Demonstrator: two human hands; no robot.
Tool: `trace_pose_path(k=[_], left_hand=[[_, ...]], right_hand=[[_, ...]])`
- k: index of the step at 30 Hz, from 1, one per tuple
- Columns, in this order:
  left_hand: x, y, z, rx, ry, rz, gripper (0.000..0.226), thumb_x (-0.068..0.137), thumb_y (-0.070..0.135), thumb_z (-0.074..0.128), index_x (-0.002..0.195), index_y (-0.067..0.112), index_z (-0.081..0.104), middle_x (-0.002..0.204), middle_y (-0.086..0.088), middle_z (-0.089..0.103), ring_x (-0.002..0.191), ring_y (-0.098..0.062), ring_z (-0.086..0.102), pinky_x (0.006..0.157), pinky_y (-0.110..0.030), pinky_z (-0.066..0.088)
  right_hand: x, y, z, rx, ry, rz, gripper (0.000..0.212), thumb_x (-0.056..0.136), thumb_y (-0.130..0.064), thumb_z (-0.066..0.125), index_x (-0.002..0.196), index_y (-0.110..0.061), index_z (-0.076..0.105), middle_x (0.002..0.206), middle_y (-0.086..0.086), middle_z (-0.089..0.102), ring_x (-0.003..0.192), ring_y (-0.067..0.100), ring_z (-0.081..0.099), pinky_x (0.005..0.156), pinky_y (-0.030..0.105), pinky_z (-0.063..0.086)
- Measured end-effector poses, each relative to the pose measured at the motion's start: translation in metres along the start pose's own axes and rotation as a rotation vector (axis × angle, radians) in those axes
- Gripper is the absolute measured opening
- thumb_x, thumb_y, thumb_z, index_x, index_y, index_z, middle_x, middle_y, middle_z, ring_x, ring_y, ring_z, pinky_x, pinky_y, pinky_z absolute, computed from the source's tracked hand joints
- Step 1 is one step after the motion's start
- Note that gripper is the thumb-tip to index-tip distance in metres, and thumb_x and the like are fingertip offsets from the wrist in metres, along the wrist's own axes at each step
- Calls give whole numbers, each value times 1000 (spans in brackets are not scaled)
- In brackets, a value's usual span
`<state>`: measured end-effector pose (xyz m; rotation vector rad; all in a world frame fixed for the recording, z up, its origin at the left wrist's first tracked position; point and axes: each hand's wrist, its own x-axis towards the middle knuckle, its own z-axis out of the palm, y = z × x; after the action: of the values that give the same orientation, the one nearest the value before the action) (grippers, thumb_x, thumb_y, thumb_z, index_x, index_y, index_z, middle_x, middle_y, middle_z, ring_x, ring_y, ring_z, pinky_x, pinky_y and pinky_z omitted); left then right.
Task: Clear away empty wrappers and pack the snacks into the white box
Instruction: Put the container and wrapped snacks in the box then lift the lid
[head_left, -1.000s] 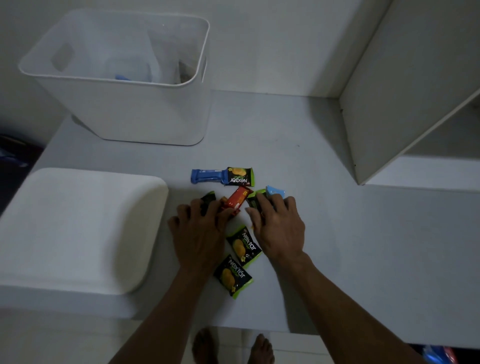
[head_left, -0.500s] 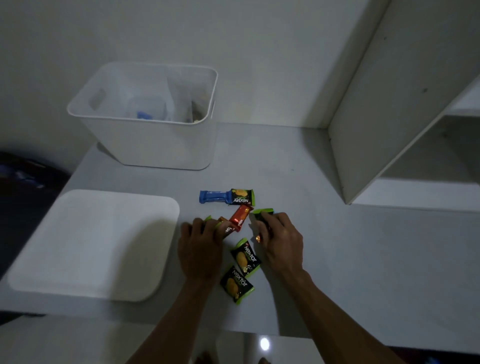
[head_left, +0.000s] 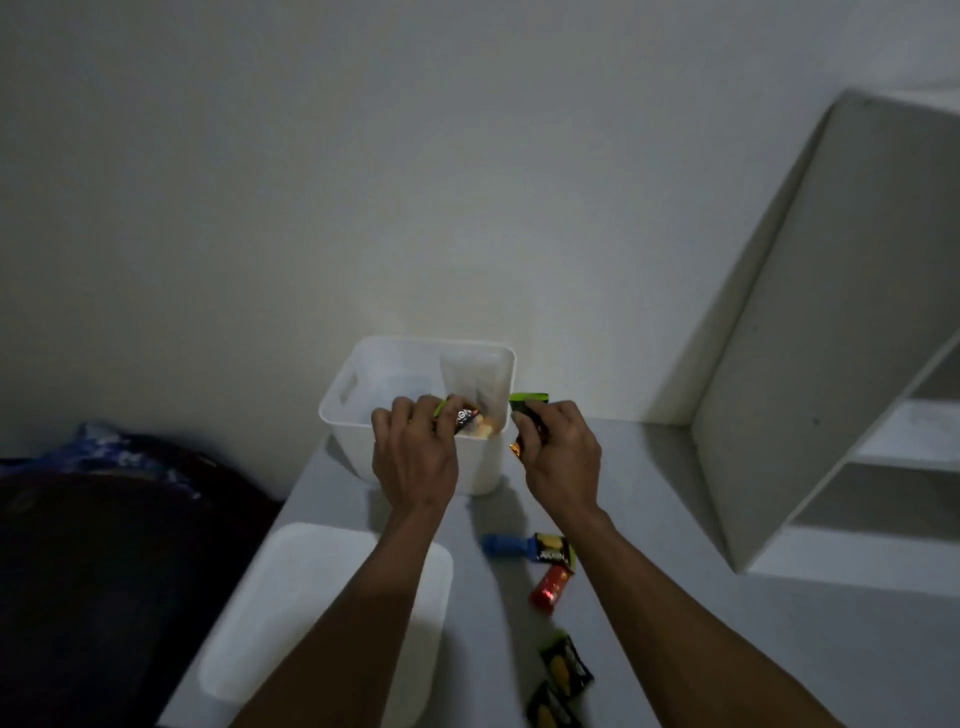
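Both hands are gripping snack packets at the white box (head_left: 363, 441): left hand (head_left: 415, 457) over it, right hand (head_left: 561, 457) just beside. Five packets (head_left: 550, 587) are lying nearer than the box, waiting.

Both hands, left hand (head_left: 415, 457) and right hand (head_left: 563, 457), grip snack packets over the white box (head_left: 348, 415).

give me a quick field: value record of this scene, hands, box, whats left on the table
left hand: holds snack packets over the white box
right hand: holds a green-edged packet just right of the box rim
lid: flat on the table, near left
left on table: blue bar, dark packet, red bar, two dark packets near the front edge
shelf unit: right
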<state>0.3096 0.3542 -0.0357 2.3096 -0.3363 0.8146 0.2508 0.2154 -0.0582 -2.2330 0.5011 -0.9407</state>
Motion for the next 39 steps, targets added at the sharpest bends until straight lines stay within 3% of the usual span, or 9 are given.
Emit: trace_pose_path(k=[2, 7, 12, 16, 22, 26, 30, 33, 39], left_hand=[[40, -8, 1, -51, -33, -110, 32, 92, 43, 54, 86, 16, 70, 86, -9, 61, 90, -34, 50, 66, -40, 41], [114, -38, 26, -104, -121, -193, 41, 96, 49, 49, 93, 13, 70, 95, -11, 60, 99, -32, 47, 73, -39, 36], [115, -64, 81, -82, -368, -276, 50, 96, 58, 37, 95, 17, 66, 101, -10, 58, 106, -33, 47, 72, -39, 40], [102, -77, 109, -73, -600, -374, 62, 100, 55, 20, 110, 14, 65, 119, -17, 60, 114, -36, 49, 97, -51, 39], [95, -84, 126, -197, -804, -498, 79, 100, 55, 10, 101, 4, 70, 113, -21, 67, 106, -32, 59, 100, -41, 42], [95, -82, 123, -214, -800, -508, 80, 100, 54, 10, 113, 0, 68, 123, -23, 63, 115, -36, 56, 103, -42, 40], [91, -64, 101, -215, -693, -495, 71, 103, 47, 15, 116, -1, 66, 126, -25, 60, 119, -38, 53, 102, -40, 36], [83, -50, 82, -257, -600, -469, 65, 104, 44, 18, 117, 2, 66, 127, -24, 60, 120, -39, 51, 101, -39, 35], [29, -29, 52, -279, -386, -293, 53, 104, 41, 26, 87, 6, 61, 101, -19, 66, 99, -34, 58, 82, -33, 36]], right_hand=[[32, -25, 13, 4, 6, -1, 21, 93, -29, 65, 109, -19, 73, 100, 2, 65, 82, 17, 63, 69, 22, 42], [85, -55, 60, -32, -42, 60, 23, 95, -36, 60, 111, -25, 72, 105, 0, 65, 89, 18, 62, 76, 28, 48], [91, -38, 114, -169, -188, 179, 23, 95, -37, 56, 109, -25, 70, 106, 1, 62, 94, 24, 63, 76, 31, 47], [91, -18, 137, -231, -330, 281, 31, 96, -39, 55, 116, -20, 68, 114, 4, 60, 100, 27, 63, 82, 35, 49], [93, -2, 147, -206, -414, 322, 31, 100, -33, 45, 84, -15, 65, 79, -1, 57, 72, 18, 57, 67, 27, 40], [92, 2, 140, -225, -398, 311, 33, 101, -33, 43, 92, -13, 67, 87, 6, 66, 74, 19, 56, 69, 27, 39], [90, 3, 124, -223, -344, 279, 33, 99, -30, 43, 88, -9, 67, 90, 12, 69, 81, 29, 65, 66, 30, 45], [81, 2, 100, -171, -288, 267, 30, 99, -27, 45, 100, -8, 68, 98, 15, 69, 89, 31, 64, 73, 36, 51], [23, 29, 27, -70, -192, 309, 38, 100, -37, 46, 131, -18, 58, 125, 9, 62, 109, 24, 61, 92, 35, 49]])
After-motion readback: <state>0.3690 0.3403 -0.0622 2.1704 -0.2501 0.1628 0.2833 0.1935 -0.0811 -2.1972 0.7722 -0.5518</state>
